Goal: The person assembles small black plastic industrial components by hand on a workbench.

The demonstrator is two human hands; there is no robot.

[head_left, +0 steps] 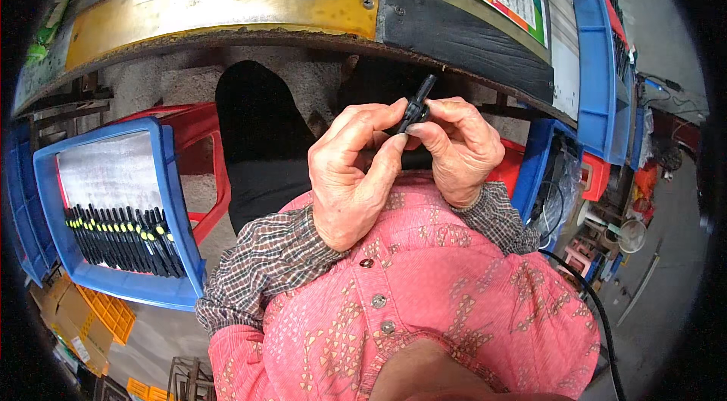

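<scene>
Person wears a pink shirt printed with small pale triangle patterns, fastened by round metal snap buttons. Beneath it, dark checked sleeves with cuffs reach both wrists. Black trousers cover the legs.

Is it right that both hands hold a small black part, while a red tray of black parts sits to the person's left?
No. The head view shows the tray is blue, not red. Both hands, left and right, do hold the small black part.

tray left of hands, parts in it
</scene>
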